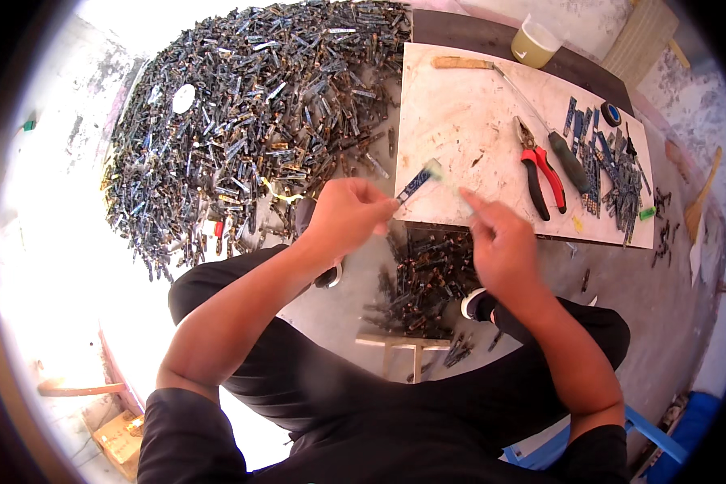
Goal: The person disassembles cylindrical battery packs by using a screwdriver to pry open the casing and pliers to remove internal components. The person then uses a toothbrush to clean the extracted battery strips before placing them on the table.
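My left hand [349,214] is closed, pinching the near end of a narrow dark blue strip [415,185], which looks like a small circuit board. A pale greenish piece [434,168], blurred, shows at the strip's far end. To the right of the strip, above the board's near edge, is my right hand [504,250]. Its index finger points toward the strip and stands apart from the thumb; the other fingers are curled, and nothing shows between them. Below both hands lies a white board [452,121] with brown stains.
A large heap of dark strips [250,121] covers the left side. More strips [431,282] lie between my feet. On the board are red-handled pliers [544,171], a dark-handled tool [569,161], a wooden-handled tool [462,62] and piled strips [613,173]. A cup [534,44] stands behind.
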Demonstrator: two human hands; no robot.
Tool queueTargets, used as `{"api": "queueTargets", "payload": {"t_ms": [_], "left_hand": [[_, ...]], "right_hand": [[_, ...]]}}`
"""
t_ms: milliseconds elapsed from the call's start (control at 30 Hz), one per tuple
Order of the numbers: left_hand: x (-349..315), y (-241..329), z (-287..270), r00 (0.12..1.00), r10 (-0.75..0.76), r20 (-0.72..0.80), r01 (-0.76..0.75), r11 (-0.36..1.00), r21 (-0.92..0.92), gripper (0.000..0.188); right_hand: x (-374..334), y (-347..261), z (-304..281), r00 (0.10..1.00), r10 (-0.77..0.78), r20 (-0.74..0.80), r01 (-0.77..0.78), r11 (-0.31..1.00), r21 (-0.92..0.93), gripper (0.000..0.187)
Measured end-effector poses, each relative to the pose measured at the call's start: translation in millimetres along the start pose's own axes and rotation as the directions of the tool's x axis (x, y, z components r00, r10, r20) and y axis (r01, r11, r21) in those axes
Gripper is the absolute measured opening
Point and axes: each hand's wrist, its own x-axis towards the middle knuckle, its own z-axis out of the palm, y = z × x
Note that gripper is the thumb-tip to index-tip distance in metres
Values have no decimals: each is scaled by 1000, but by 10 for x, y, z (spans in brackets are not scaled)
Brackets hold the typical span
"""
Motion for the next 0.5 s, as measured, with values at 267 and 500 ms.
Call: {"api": "queueTargets", "payload": {"t_ms": [267, 500], "left_hand": [[9, -18, -15, 1000, -1, -4, 1, 1000, 16, 19], [-4, -21, -19, 1000, -6, -8, 6, 1000, 10, 19]], "right_hand": [[103, -59, -55, 996, 86, 23, -88, 994, 61, 39], [115, -72, -53, 993, 118, 12, -119, 990, 74, 39]]}}
